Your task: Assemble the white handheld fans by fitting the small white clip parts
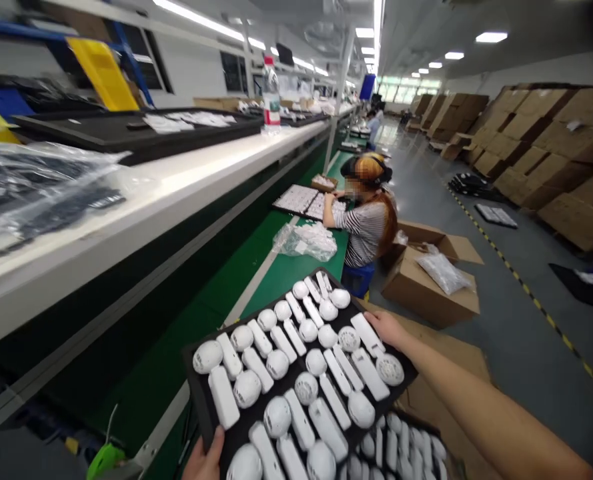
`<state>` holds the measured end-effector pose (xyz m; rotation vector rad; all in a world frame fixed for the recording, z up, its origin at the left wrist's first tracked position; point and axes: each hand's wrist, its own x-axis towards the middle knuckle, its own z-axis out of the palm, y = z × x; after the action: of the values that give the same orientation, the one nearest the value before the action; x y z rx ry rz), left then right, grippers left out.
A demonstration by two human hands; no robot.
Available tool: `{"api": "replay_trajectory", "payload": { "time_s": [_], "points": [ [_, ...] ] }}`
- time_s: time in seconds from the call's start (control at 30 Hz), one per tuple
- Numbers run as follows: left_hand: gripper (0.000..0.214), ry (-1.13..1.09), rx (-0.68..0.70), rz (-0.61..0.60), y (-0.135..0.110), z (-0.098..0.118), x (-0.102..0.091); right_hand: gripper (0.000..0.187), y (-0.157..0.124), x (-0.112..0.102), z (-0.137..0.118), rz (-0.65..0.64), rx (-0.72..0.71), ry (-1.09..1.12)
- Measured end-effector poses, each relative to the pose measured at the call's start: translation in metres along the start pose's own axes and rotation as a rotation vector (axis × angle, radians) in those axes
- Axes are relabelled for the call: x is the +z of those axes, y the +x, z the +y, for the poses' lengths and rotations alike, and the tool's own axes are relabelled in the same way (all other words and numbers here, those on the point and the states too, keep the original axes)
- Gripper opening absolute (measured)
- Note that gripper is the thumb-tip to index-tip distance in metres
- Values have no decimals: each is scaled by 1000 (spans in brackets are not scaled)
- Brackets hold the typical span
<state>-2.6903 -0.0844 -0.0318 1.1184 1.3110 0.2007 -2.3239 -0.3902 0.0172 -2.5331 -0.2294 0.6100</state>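
Observation:
A black tray (pixel 199 390) is held tilted in front of me, filled with rows of white plastic parts (pixel 277 417), each with a round domed head and a long handle-like body. My left hand (pixel 206 460) is closed on its near left edge, mostly cut off by the bottom of the view, thumb up against the rim. On the right edge, my right hand (pixel 389 330) grips with its fingers partly hidden behind the tray and a white part. Below the tray, lower right, more white parts (pixel 416 443) of the same look lie in another dark tray.
A green bench (pixel 261 283) runs ahead, bearing a plastic bag of white parts (pixel 309 240). There a seated co-worker (pixel 369 213) handles filled trays. Open cardboard boxes (pixel 431 287) stand on the right. A white shelf (pixel 176 200) on the left carries a bottle (pixel 271 100).

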Motion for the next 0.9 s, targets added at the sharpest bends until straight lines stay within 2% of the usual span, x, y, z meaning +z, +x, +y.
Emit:
{"api": "replay_trajectory", "payload": {
  "time_s": [0.1,0.23,0.33,0.43,0.53,0.67,0.77,0.9],
  "points": [
    [47,18,68,-49,-28,8,17,29,-39,-26,28,63,66,34],
    [58,260,91,-145,-51,3,41,34,-98,-53,108,157,236,111],
    [64,366,139,-237,-66,-4,65,34,-167,-64,171,248,352,153],
    [66,410,187,-331,-91,-21,99,34,-250,-62,229,337,454,177],
    [65,438,199,-407,-119,-55,138,35,-327,-45,287,399,576,196],
    [52,492,142,-564,-149,-118,189,36,-408,-8,364,412,749,220],
    [40,560,78,-643,-159,-170,220,38,-444,29,411,387,863,239],
    [28,651,8,-619,-148,-234,251,39,-456,88,458,317,956,280]
  ]
}}
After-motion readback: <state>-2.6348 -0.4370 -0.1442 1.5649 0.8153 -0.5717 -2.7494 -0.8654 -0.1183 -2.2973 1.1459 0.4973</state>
